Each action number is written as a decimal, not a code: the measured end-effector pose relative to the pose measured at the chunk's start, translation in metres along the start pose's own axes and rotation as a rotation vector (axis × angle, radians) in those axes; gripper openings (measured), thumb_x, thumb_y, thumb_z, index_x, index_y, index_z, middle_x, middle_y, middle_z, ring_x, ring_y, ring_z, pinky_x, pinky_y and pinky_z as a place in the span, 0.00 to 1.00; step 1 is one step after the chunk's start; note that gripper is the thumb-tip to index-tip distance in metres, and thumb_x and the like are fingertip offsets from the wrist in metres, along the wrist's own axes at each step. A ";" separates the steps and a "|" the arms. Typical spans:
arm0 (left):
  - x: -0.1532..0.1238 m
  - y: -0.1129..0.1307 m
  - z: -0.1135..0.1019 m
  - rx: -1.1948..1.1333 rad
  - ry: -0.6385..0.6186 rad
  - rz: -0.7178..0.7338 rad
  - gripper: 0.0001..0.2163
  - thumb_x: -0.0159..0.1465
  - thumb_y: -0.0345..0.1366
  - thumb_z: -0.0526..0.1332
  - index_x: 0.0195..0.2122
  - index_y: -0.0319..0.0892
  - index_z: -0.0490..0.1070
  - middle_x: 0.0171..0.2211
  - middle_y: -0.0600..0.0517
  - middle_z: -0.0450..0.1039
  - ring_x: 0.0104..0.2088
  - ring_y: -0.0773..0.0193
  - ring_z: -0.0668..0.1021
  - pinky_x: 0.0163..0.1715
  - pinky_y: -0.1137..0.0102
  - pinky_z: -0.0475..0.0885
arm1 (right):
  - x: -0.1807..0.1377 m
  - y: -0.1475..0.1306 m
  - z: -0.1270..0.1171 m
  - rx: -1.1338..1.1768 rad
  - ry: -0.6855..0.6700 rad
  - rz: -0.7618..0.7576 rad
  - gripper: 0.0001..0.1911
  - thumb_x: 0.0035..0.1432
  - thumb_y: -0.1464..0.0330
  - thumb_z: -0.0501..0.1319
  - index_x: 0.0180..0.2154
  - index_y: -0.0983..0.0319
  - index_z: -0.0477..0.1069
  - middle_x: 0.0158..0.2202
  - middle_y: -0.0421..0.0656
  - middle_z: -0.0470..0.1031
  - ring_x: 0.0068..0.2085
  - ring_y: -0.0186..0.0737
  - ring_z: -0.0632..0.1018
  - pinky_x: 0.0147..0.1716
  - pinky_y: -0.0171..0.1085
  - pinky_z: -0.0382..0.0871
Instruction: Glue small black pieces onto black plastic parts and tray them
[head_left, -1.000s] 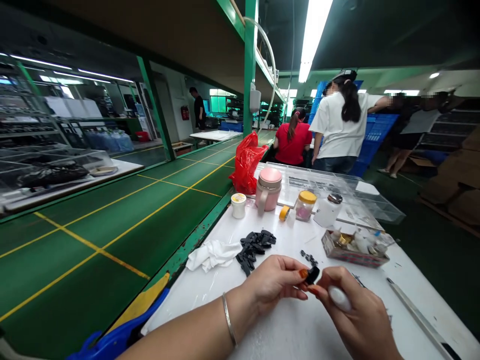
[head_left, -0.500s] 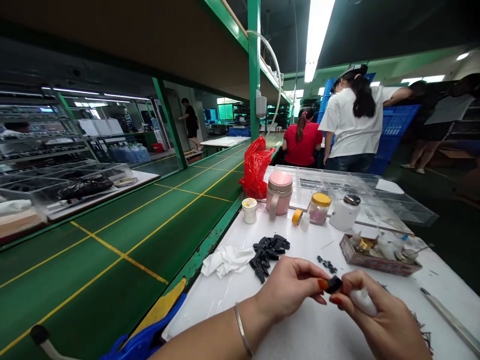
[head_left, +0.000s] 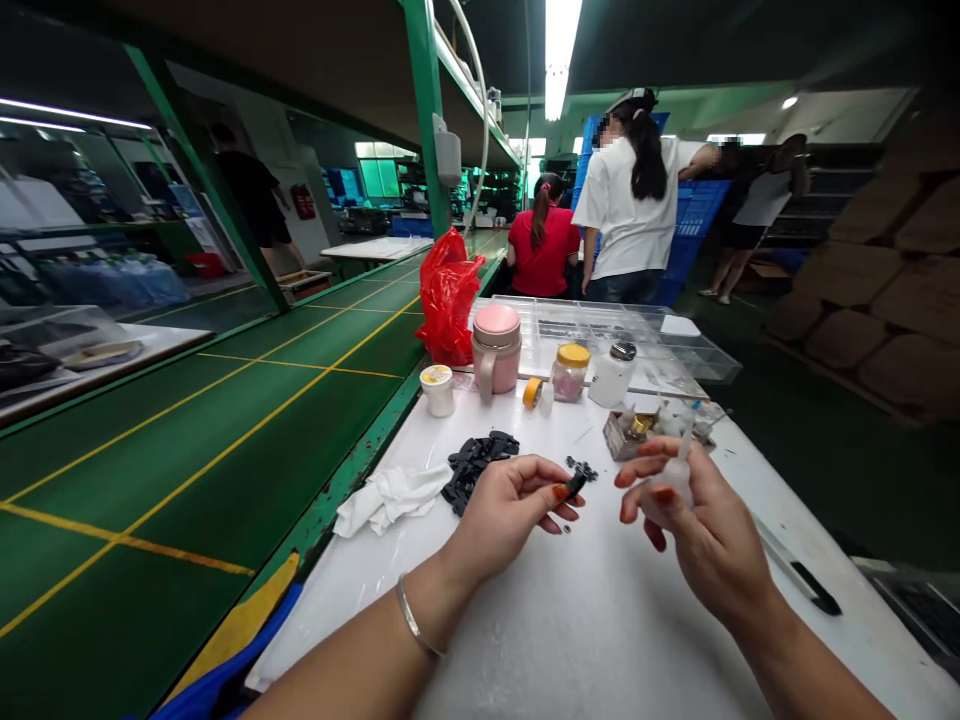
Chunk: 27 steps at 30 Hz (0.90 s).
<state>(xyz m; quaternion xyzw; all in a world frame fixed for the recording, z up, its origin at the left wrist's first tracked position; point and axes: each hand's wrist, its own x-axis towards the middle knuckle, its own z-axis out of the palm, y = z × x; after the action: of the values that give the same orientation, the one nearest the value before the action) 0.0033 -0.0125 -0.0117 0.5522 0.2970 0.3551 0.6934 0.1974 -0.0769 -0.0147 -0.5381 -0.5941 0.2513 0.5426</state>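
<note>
Between thumb and fingers, my left hand [head_left: 517, 500] pinches a small black plastic part [head_left: 576, 485]. My right hand [head_left: 701, 520] is off to the right, apart from it, with a translucent squeeze bottle [head_left: 677, 478] held in the palm, its thin nozzle pointing up. Some of that bottle is hidden by the fingers. Just beyond my left hand lies a pile of black plastic parts [head_left: 480, 460]. Several tiny dark nut-like pieces [head_left: 585, 466] lie past the fingertips, and a single small ring [head_left: 567, 529] rests on the white table [head_left: 585, 620] below them.
A white cloth [head_left: 394, 497] lies left of the pile. Behind stand a white tub [head_left: 437, 390], a pink mug [head_left: 496, 350], a yellow-lidded jar [head_left: 571, 372], a white bottle [head_left: 613, 376] and a red bag [head_left: 448, 300]. A green conveyor [head_left: 225, 440] runs along the left. Two co-workers are ahead.
My hands have separated: the right one with the squeeze bottle has moved away to the right, its nozzle now upward. The black part stays in my left hand. The view has turned right.
</note>
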 end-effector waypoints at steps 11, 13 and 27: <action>0.002 -0.001 -0.004 0.283 0.035 0.107 0.10 0.58 0.36 0.66 0.39 0.36 0.78 0.34 0.46 0.77 0.31 0.63 0.77 0.31 0.71 0.75 | -0.001 -0.016 -0.017 -0.150 0.085 -0.014 0.14 0.57 0.59 0.66 0.40 0.58 0.68 0.36 0.44 0.78 0.29 0.40 0.77 0.21 0.33 0.71; 0.002 0.000 -0.003 0.287 0.034 0.106 0.09 0.58 0.35 0.66 0.38 0.36 0.79 0.34 0.47 0.77 0.30 0.64 0.77 0.30 0.72 0.75 | -0.004 -0.018 -0.017 -0.098 0.164 -0.083 0.12 0.51 0.61 0.70 0.35 0.58 0.71 0.35 0.45 0.78 0.36 0.45 0.79 0.24 0.34 0.73; -0.003 0.001 0.003 0.432 0.046 0.123 0.07 0.57 0.33 0.65 0.36 0.37 0.79 0.32 0.49 0.78 0.27 0.66 0.76 0.27 0.75 0.72 | -0.010 -0.013 -0.005 -0.011 0.234 -0.162 0.09 0.54 0.63 0.69 0.36 0.58 0.77 0.35 0.43 0.77 0.34 0.43 0.76 0.29 0.36 0.70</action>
<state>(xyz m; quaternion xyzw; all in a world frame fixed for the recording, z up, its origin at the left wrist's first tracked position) 0.0038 -0.0162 -0.0098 0.6967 0.3476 0.3372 0.5293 0.1955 -0.0915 -0.0059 -0.5170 -0.5696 0.1392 0.6236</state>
